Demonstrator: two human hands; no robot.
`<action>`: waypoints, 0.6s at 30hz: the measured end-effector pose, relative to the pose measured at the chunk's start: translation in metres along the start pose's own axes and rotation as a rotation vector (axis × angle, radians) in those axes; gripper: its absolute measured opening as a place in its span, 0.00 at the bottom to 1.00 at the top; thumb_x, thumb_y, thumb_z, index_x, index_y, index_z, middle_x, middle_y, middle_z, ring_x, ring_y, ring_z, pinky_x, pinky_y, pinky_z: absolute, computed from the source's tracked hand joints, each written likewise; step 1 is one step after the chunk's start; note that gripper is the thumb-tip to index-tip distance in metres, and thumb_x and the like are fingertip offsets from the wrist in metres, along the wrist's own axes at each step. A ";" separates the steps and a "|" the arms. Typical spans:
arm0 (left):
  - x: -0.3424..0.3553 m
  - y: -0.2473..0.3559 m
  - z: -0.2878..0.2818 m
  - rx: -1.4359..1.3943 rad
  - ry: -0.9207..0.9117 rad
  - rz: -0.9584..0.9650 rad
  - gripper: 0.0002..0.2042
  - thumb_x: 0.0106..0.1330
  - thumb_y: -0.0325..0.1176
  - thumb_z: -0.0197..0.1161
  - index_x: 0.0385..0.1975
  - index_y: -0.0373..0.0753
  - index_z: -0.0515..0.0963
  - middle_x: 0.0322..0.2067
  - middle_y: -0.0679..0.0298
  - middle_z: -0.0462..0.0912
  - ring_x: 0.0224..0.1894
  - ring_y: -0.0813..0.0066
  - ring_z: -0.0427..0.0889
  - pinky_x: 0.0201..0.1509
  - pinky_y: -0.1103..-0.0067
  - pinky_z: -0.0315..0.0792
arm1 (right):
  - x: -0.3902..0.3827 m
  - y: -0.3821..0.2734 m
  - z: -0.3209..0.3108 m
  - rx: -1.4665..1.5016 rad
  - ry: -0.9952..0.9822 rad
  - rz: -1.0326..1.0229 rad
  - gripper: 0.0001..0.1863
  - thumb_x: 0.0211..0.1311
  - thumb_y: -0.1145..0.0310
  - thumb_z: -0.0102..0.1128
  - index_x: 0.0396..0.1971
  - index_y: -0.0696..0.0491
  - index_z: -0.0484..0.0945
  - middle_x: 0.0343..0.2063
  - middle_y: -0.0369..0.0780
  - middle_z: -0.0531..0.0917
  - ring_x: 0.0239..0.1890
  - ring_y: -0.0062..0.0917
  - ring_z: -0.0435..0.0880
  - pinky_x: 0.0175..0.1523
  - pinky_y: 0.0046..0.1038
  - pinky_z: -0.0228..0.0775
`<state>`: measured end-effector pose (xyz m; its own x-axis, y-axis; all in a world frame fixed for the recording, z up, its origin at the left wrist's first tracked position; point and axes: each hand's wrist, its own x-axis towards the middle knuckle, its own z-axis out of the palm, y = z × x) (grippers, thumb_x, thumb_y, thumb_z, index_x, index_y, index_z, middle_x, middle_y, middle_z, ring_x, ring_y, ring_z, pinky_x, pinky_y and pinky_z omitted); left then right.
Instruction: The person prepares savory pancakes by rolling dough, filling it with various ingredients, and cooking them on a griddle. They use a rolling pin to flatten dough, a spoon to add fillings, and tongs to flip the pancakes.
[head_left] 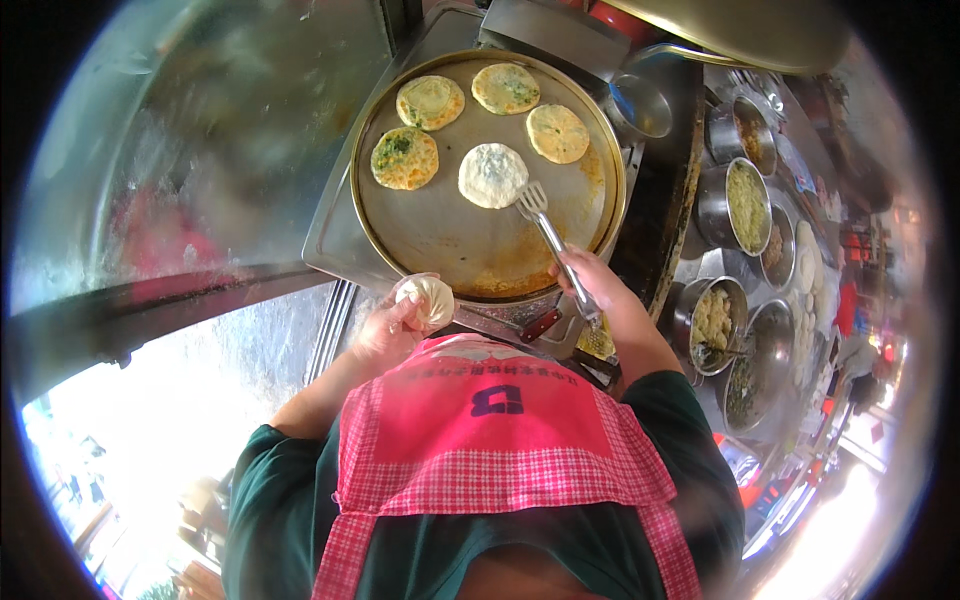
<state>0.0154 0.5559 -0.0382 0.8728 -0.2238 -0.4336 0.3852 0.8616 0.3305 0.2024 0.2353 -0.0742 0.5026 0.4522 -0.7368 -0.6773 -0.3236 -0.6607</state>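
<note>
My left hand (388, 330) is closed around a pale, pleated raw dough bun (427, 303) at the near left edge of a large round griddle pan (420, 229). My right hand (592, 281) grips the metal handle of a slotted spatula (550, 236). The spatula's head meets the right edge of a white, floury flatbread (493, 175) in the middle of the pan; whether it reaches underneath I cannot tell. Several browned flatbreads with green filling, among them one at the left (405, 158) and one at the right (558, 134), lie along the far rim.
Steel bowls of fillings stand to the right, one with shredded yellow-green filling (747, 206) and another with yellowish filling (713, 318). Beyond them lie pale dough pieces (806, 290). A steel pot (641, 107) sits beside the pan. A large brass-coloured lid (760, 28) hangs over the far right.
</note>
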 end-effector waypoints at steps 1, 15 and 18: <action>0.001 -0.007 0.003 -0.001 0.043 0.008 0.31 0.63 0.39 0.68 0.63 0.34 0.64 0.53 0.54 0.74 0.59 0.54 0.73 0.67 0.61 0.66 | 0.016 -0.003 0.003 0.088 0.005 0.003 0.10 0.75 0.63 0.47 0.45 0.53 0.69 0.32 0.37 0.77 0.22 0.16 0.71 0.24 0.19 0.64; 0.014 -0.050 0.024 -0.097 0.074 0.066 0.25 0.68 0.39 0.62 0.62 0.34 0.67 0.54 0.54 0.77 0.58 0.57 0.75 0.66 0.62 0.67 | 0.073 -0.071 -0.012 -1.318 0.431 -0.899 0.30 0.65 0.66 0.58 0.67 0.46 0.65 0.37 0.45 0.82 0.38 0.41 0.82 0.42 0.39 0.75; 0.014 -0.050 0.025 -0.085 0.059 0.059 0.24 0.70 0.39 0.60 0.62 0.34 0.67 0.54 0.54 0.76 0.59 0.56 0.75 0.66 0.62 0.67 | 0.073 -0.065 -0.009 -1.572 0.329 -0.783 0.29 0.67 0.63 0.55 0.68 0.44 0.64 0.39 0.42 0.81 0.39 0.39 0.81 0.42 0.42 0.74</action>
<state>0.0158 0.4986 -0.0397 0.8728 -0.1467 -0.4654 0.3050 0.9085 0.2856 0.2878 0.2819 -0.0861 0.6332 0.7698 -0.0803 0.7477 -0.6352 -0.1933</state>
